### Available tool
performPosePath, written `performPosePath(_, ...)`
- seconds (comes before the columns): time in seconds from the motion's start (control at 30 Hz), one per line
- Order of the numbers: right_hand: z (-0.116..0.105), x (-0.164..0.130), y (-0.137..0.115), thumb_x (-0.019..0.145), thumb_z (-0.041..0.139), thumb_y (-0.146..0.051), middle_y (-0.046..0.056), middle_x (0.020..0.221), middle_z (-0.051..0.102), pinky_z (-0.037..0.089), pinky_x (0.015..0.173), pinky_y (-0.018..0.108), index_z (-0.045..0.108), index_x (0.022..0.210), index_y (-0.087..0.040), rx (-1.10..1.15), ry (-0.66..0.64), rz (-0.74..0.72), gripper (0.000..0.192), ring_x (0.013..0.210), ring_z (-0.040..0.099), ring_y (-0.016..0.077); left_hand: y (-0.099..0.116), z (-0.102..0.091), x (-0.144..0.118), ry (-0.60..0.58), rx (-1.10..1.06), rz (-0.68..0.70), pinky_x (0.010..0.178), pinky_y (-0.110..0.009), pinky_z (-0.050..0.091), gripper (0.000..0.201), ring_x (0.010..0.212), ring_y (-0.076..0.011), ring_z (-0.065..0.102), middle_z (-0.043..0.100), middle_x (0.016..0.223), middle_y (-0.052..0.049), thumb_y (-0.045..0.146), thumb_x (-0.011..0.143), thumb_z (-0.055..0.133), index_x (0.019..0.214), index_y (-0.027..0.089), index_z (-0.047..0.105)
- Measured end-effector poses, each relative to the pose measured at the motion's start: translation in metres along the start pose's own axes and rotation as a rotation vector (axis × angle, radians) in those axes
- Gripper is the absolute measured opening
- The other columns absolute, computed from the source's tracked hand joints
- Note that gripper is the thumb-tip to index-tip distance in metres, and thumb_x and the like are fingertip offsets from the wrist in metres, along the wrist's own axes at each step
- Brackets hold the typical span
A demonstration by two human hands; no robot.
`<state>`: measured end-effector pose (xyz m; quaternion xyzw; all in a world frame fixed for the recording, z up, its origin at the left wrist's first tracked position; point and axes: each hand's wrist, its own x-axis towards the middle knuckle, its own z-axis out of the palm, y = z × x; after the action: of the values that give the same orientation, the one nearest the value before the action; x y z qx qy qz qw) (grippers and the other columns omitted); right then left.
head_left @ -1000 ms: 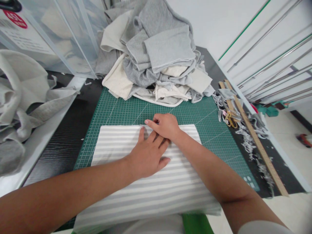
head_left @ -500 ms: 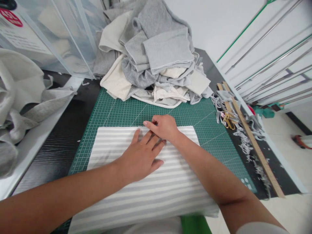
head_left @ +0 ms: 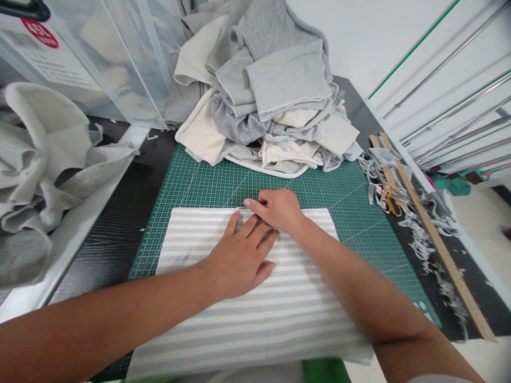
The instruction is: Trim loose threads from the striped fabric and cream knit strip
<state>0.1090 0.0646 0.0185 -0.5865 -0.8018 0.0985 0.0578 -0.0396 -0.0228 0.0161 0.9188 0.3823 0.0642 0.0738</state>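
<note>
Left hand [head_left: 241, 260] lies spread on striped cloth [head_left: 255, 330]; right hand [head_left: 281, 207] curled at its far edge, grip unclear

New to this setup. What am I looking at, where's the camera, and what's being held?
There's no machine here: these are a person's bare hands, seen by one head-worn camera looking forward and down. Every picture comes from that same view.

The left hand lies palm down, fingers spread, on grey-and-white striped fabric. The right hand is curled at the fabric's far edge; a thin line shows by its thumb, too small to identify, so I can't say whether it grips anything.

The fabric lies on a green gridded mat. Beyond it is a heap of grey and cream cloth; to the right, wooden strips and scraps.
</note>
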Motion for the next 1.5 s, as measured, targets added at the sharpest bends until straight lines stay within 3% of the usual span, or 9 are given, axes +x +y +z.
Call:
performPosePath(0.53, 0.0, 0.0026, 0.0, 0.085, 0.039, -0.07, 0.001, 0.067, 0.067, 0.023, 0.054, 0.028, 0.065, 0.066, -0.022, -0.02, -0.002, -0.014, 0.058, 0.064, 0.056, 0.0151, 0.0028, 0.0007, -0.0013, -0.001, 0.015, -0.028, 0.109, -0.064, 0.02, 0.053, 0.138, -0.0327, 0.028, 0.039, 0.148, -0.01, 0.051, 0.095, 0.037, 0.14, 0.023, 0.044)
performPosePath(1.2, -0.0026, 0.0043, -0.0058, 0.086, 0.037, -0.071, 0.004, 0.071, 0.069, 0.031, 0.058, 0.028, 0.068, 0.073, -0.022, -0.082, -0.038, -0.032, 0.06, 0.069, 0.06, 0.0179, 0.0018, -0.0001, -0.0006, -0.004, 0.017, -0.002, 0.109, -0.062, 0.02, 0.054, 0.133, -0.0342, 0.033, 0.046, 0.142, -0.011, 0.051, 0.095, 0.037, 0.139, 0.021, 0.045)
performPosePath(1.5, -0.0016, 0.0041, -0.0049, 0.086, 0.038, -0.069, 0.003, 0.07, 0.069, 0.027, 0.056, 0.029, 0.067, 0.071, -0.022, -0.072, -0.009, -0.055, 0.058, 0.067, 0.06, 0.0177, 0.0013, -0.0002, 0.0004, -0.014, 0.018, -0.005, 0.109, -0.063, 0.019, 0.054, 0.133, -0.0343, 0.033, 0.045, 0.143, -0.01, 0.051, 0.095, 0.036, 0.139, 0.022, 0.044)
